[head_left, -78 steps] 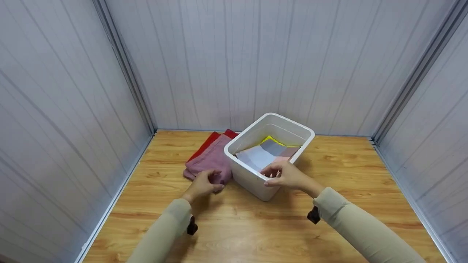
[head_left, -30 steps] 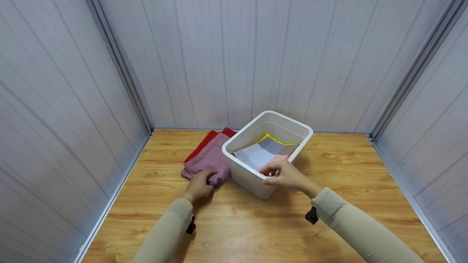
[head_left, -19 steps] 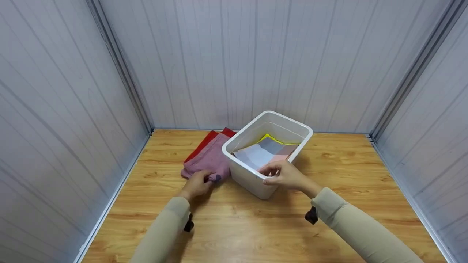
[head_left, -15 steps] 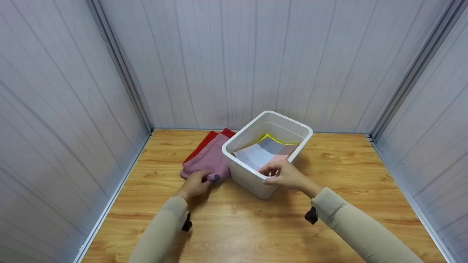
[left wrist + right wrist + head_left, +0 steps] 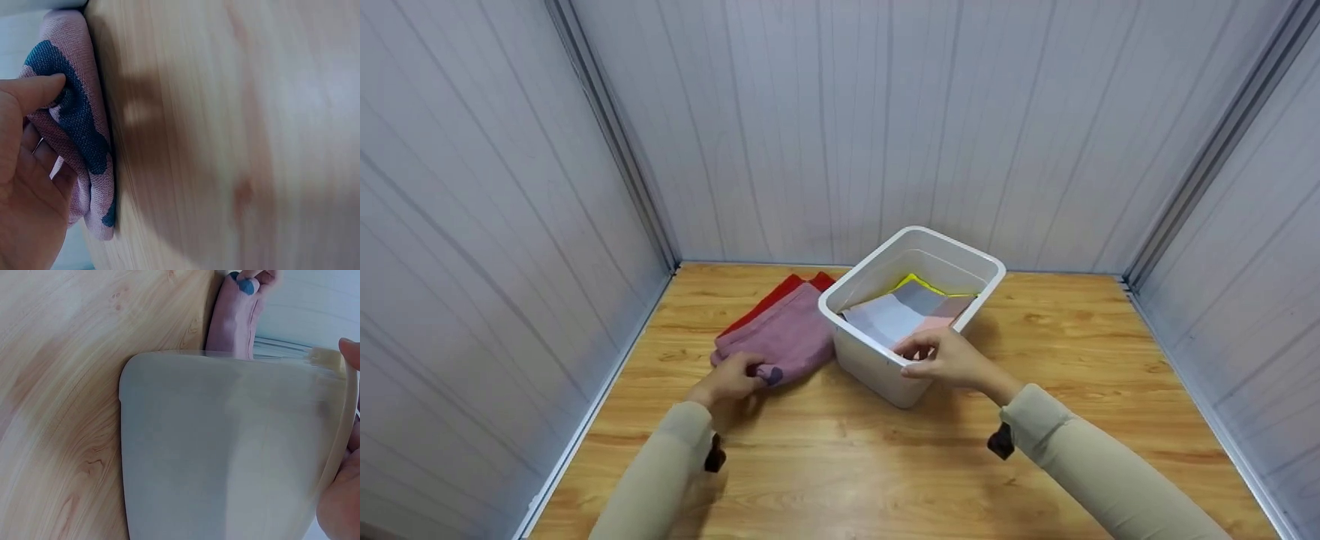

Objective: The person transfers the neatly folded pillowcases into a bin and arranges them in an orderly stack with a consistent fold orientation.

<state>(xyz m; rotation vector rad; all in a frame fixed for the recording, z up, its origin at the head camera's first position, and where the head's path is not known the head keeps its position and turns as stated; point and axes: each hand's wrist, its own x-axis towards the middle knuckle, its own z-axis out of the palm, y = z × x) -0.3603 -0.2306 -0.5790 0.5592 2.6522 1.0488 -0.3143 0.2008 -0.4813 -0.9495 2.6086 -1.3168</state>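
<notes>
A folded pink knitted cloth (image 5: 791,334) with dark blue patches lies left of the white plastic bin (image 5: 877,375). My left hand (image 5: 727,379) pinches its near edge. In the left wrist view the thumb presses on a blue patch of the knit (image 5: 84,132), with the fingers underneath. Beneath the pink cloth a red cloth (image 5: 763,304) shows along the far side. My right hand (image 5: 952,361) grips the near rim of the bin, thumb outside and fingers inside. Folded fabric (image 5: 885,315) in pale blue, grey, pink and yellow lies in the bin.
The wooden tabletop (image 5: 840,465) is bounded by a pale panelled back wall (image 5: 855,135) and two side walls with metal edge strips. The bin stands at an angle near the back wall, its side close against the pink cloth.
My left hand has come down, taken hold of the pink knitted cloth and drawn it to the left, the red cloth shifting with it. My right hand stays on the bin's rim.
</notes>
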